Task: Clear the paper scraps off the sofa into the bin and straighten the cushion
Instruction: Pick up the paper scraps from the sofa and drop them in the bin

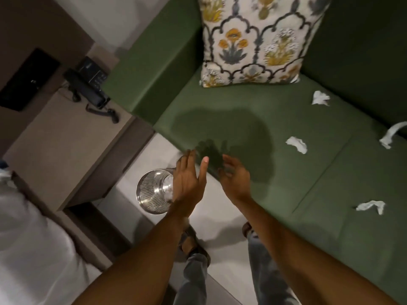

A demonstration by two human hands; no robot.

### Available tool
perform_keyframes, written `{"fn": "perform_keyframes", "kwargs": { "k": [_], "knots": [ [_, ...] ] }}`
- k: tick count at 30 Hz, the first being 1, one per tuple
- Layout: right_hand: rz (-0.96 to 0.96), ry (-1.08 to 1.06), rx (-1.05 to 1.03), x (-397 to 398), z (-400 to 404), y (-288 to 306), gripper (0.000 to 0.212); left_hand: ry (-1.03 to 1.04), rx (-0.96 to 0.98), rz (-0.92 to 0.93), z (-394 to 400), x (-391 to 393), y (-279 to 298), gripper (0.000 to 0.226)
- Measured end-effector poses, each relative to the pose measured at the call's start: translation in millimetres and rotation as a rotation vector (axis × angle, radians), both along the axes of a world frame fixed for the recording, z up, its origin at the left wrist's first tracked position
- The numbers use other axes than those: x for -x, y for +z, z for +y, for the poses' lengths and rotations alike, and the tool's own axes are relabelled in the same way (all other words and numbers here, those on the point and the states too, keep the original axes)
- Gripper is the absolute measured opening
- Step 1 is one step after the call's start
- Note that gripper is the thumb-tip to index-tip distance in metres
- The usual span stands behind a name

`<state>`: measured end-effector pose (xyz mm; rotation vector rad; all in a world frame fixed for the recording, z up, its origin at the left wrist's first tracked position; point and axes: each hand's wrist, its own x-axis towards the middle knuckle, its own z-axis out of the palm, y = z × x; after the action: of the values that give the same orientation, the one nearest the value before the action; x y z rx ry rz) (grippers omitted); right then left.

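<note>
Here the person stands at the corner of a green sofa (253, 119), both bare forearms reaching forward and down. The left hand (189, 181) hangs above the floor beside the sofa's front edge, its fingers (203, 167) loosely spread and holding nothing, and it partly covers the round metal bin (152, 191) standing on the pale floor (141, 155) just beside the seat corner. The right hand (234, 177) hovers over the near edge of the seat, palm turned inward, its fingers curled slightly apart and empty as well. The two hands are close together but not touching, and they cast a dark shadow on the seat ahead of them. Four white paper scraps lie on the seat to the right: one scrap (320, 98) near the cushion's lower right corner, a second scrap (297, 144) in the middle of the seat, a third scrap (392, 134) at the far right by the backrest, and a fourth scrap (371, 206) nearest the front edge. The floral cushion (255, 40) stands upright in the back corner, leaning on the backrest. On a brown bench (55, 146) to the left of the sofa arm sits a black telephone (88, 84) with a coiled cord.
</note>
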<state>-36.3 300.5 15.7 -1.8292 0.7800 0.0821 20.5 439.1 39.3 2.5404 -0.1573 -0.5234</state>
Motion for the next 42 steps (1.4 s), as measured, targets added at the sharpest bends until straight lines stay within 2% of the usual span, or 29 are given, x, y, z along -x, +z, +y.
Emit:
{"fn": "perform_keyframes", "kwargs": {
  "k": [6,13,16,19,23,27,29,31,33,35,39,42],
  "knots": [
    [0.058,-0.177,0.260,40,-101,1,0.037,-0.212,-0.006,-0.067,-104,8,4,0.058],
    [0.362,-0.419,0.413,142,-237,-16,0.051,-0.508,-0.013,-0.031,-227,42,-17,0.058],
    [0.516,-0.403,0.480,186,-269,-25,0.062,-0.645,-0.029,-0.037,-263,46,-26,0.060],
    [0.589,-0.377,0.485,218,-286,-35,0.065,-0.739,-0.042,-0.026,-289,43,-37,0.060],
    [0.494,-0.530,0.356,234,-293,-46,0.054,-0.759,-0.095,-0.025,-304,37,-52,0.057],
    [0.434,-0.606,0.277,236,-296,-54,0.031,-0.797,-0.028,-0.017,-295,31,-68,0.044],
    [0.395,-0.600,0.247,230,-300,-56,0.027,-0.760,0.015,0.011,-293,27,-74,0.029],
    [0.359,-0.601,0.229,217,-307,-54,0.025,-0.678,0.054,0.066,-296,21,-74,0.030],
    [0.288,-0.642,0.208,197,-320,-49,0.022,-0.646,0.120,0.012,-304,12,-72,0.018],
    [0.194,-0.675,0.200,173,-338,-42,0.020,-0.615,0.177,-0.075,-318,0,-71,0.020],
    [0.027,-0.692,0.276,124,-378,-38,0.020,-0.534,0.198,-0.255,-369,-33,-75,0.010],
    [-0.022,-0.779,0.250,96,-403,-44,0.040,-0.575,0.149,-0.351,-402,-59,-75,0.008]
  ]
}}
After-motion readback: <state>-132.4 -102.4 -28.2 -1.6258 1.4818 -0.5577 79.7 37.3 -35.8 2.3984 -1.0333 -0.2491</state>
